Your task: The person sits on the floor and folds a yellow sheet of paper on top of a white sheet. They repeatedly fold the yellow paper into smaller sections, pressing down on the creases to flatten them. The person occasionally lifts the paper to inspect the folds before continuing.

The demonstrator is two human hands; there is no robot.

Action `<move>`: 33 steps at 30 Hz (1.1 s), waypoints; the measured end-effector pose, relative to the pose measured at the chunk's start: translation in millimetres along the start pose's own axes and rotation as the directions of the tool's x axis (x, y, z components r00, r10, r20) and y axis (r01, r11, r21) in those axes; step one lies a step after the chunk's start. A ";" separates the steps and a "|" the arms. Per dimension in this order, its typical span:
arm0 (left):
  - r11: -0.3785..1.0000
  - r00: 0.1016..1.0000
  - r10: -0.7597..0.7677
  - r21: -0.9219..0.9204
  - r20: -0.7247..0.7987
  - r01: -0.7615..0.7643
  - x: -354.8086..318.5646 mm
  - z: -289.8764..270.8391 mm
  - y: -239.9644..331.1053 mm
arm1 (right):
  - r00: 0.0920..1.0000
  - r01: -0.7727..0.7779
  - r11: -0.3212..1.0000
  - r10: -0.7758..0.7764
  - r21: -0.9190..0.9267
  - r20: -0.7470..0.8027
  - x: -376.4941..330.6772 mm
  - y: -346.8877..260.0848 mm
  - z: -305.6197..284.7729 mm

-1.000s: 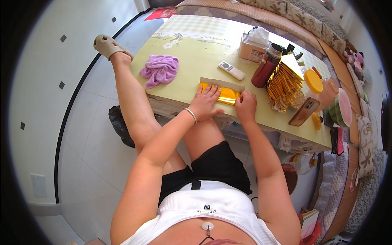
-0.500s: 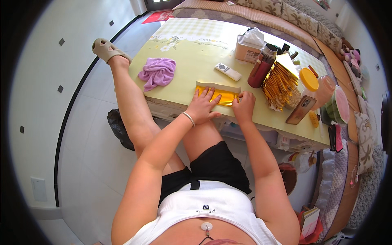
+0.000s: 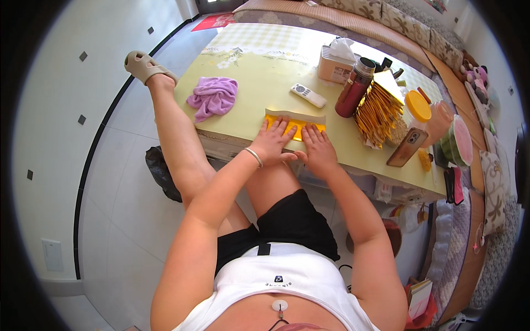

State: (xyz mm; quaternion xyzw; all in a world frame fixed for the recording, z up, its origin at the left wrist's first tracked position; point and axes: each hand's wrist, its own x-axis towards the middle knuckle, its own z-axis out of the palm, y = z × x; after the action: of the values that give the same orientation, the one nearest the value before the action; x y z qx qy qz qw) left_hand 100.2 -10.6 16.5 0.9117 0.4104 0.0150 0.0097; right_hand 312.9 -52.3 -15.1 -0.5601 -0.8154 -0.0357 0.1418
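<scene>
A yellow sheet of paper [image 3: 293, 124] with a pale folded-over top edge lies on the yellow-green table [image 3: 259, 94] near its front edge. My left hand [image 3: 270, 143] lies flat on the sheet's left part, fingers spread. My right hand [image 3: 317, 149] presses flat on its right part. Both hands sit side by side, palms down, holding nothing. A thin bracelet circles my left wrist.
A purple cloth [image 3: 212, 97] lies left of the sheet, a white remote [image 3: 308, 95] behind it. A tissue box [image 3: 334, 60], red flask [image 3: 355, 88], stack of yellow papers [image 3: 378, 110], orange-lidded jar [image 3: 419, 110] and phone [image 3: 407, 147] crowd the right. My left leg [image 3: 176, 132] rests against the table's left edge.
Both hands have spread flat onto the yellow sheet, side by side; earlier the right hand was at its right end with fingers curled.
</scene>
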 end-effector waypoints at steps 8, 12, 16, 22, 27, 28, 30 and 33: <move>0.993 0.988 -0.117 -0.001 0.099 0.118 -19.5 -6.4 -42.7 | 0.996 0.057 0.998 -0.055 0.030 -0.067 -28.3 18.2 -22.7; 0.969 0.982 -0.188 0.158 -0.029 0.190 -19.2 -13.6 -39.4 | 0.969 0.146 0.984 -0.123 0.099 -0.213 -35.3 -20.6 -33.3; 0.956 0.915 0.205 -0.129 -0.347 -0.263 -20.5 -13.3 -8.6 | 0.950 0.150 0.942 -0.053 0.301 -0.309 -32.9 -10.1 -26.6; 0.849 0.853 -0.174 -0.514 -0.491 -0.123 -11.9 -0.7 28.7 | 0.963 -0.052 0.800 0.198 0.597 -0.182 -3.0 6.8 -21.5; 0.774 0.806 -0.411 -0.630 -0.426 0.062 0.4 7.4 30.9 | 0.919 -0.225 0.830 0.355 0.511 -0.172 11.5 -0.9 -15.0; 0.761 0.822 -0.407 -0.646 -0.399 0.063 1.2 4.9 32.0 | 0.913 -0.246 0.830 0.372 0.501 -0.167 11.8 -0.3 -12.4; 0.754 0.828 -0.421 -0.651 -0.371 0.092 0.9 5.5 29.4 | 0.902 -0.281 0.828 0.401 0.485 -0.162 14.3 -0.7 -9.8; 0.760 0.797 -0.449 -0.641 -0.405 0.103 3.4 15.4 26.0 | 0.898 -0.268 0.856 0.389 0.442 -0.208 19.0 -6.4 -9.9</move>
State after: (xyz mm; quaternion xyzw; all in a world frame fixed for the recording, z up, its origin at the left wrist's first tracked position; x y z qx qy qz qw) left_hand 122.5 -25.4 1.9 0.7462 0.5061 0.3937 0.1790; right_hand 302.6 -39.6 0.2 -0.6396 -0.6663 0.0763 0.3757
